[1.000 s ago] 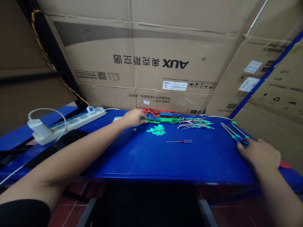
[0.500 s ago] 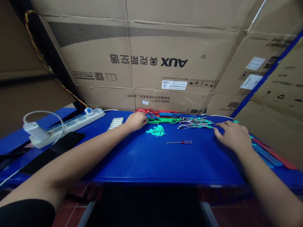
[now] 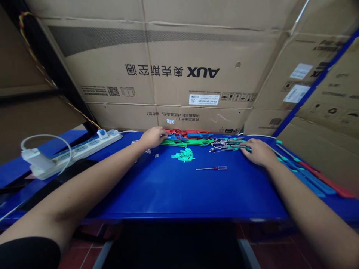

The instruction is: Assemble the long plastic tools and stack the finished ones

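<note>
Worktop [image 3: 179, 190] — glossy blue plastic; screwdriver [image 3: 216, 168] — smooth metal shaft, translucent plastic handle; stacked cartons [image 3: 179, 67] — matt, creased corrugated cardboard.

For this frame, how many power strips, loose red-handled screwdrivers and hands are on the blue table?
Power strip: 1
Loose red-handled screwdriver: 1
Hands, the left hand and the right hand: 2
Total: 4

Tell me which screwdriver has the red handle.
The small screwdriver lying alone on the blue table; the others are teal-trimmed and bunched beside the right hand.
</note>
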Motion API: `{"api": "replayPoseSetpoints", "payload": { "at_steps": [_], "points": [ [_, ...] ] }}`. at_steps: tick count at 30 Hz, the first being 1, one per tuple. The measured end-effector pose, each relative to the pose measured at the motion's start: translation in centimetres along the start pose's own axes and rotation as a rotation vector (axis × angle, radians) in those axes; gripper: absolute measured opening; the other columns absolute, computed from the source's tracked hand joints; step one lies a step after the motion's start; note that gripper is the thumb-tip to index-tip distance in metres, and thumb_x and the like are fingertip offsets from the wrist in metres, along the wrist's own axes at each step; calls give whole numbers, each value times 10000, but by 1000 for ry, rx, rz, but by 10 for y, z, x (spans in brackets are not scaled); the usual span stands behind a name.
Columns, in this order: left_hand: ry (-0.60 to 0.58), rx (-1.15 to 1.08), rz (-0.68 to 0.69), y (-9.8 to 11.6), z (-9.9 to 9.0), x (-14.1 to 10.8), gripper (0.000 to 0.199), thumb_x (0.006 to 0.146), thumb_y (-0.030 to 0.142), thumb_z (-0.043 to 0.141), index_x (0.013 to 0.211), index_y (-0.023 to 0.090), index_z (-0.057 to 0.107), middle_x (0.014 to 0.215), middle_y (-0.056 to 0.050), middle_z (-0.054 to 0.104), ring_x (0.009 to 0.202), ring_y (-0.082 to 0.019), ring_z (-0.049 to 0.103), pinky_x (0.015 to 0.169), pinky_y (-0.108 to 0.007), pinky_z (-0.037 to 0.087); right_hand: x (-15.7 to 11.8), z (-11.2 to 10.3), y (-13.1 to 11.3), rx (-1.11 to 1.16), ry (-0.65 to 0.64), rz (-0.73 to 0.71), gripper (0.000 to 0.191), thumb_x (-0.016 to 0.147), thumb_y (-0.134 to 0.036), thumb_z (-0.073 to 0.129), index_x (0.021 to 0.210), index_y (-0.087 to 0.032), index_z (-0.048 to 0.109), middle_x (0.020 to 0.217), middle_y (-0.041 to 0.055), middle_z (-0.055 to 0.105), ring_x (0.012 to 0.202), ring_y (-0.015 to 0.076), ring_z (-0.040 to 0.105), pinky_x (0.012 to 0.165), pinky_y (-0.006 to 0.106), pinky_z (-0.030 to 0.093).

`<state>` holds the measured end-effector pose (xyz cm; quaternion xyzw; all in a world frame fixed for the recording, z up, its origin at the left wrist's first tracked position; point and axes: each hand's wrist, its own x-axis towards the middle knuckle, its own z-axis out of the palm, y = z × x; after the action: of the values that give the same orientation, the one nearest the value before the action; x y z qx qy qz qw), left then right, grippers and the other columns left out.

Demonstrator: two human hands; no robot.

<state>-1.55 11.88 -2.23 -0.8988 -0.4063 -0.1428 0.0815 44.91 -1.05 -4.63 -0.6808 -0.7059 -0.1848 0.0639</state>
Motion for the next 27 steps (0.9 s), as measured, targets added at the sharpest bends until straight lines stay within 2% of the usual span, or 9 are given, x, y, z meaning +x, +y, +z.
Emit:
{"api": "replayPoseSetpoints", "payload": {
  "at_steps": [7, 13, 18, 23, 27],
  "points": [
    [-70, -60, 44, -20, 3, 15, 183, 853, 309, 616, 921, 214, 757, 940, -55, 692, 859, -179, 629, 776, -273, 450, 2, 14, -3, 89, 41, -55, 378, 950, -379, 459, 1121, -230, 761, 1087, 105, 685, 995, 270, 617, 876, 389, 491],
    [-111, -110, 86, -14, 1, 20, 267, 866, 398, 616, 941, 192, 770, 965, -84, 708, 852, -184, 642, 781, -287, 459, 5, 19, -2, 145, 87, -64, 353, 940, -373, 483, 1069, -225, 776, 1055, 103, 688, 984, 284, 607, 872, 413, 499],
    [-138, -134, 129, -3, -2, 20, 192, 821, 349, 661, 875, 198, 766, 929, -66, 702, 828, -172, 636, 775, -283, 462, 3, 11, -6, 203, 153, -64, 383, 961, -367, 447, 1094, -193, 760, 1053, 128, 687, 1007, 285, 616, 895, 413, 506],
    [-102, -146, 138, 2, -5, 21, 137, 823, 277, 642, 817, 180, 739, 896, -63, 681, 804, -163, 622, 752, -276, 461, 2, 1, -10, 254, 193, -75, 361, 959, -352, 455, 1101, -204, 752, 1064, 124, 701, 1014, 286, 628, 914, 424, 507],
    [0, -151, 105, 10, -24, 19, 149, 852, 272, 620, 822, 162, 716, 881, -69, 668, 839, -174, 615, 775, -294, 463, 1, 0, -11, 277, 208, -63, 366, 965, -357, 449, 1105, -194, 745, 1052, 119, 706, 1008, 270, 643, 914, 400, 511]
  ]
}}
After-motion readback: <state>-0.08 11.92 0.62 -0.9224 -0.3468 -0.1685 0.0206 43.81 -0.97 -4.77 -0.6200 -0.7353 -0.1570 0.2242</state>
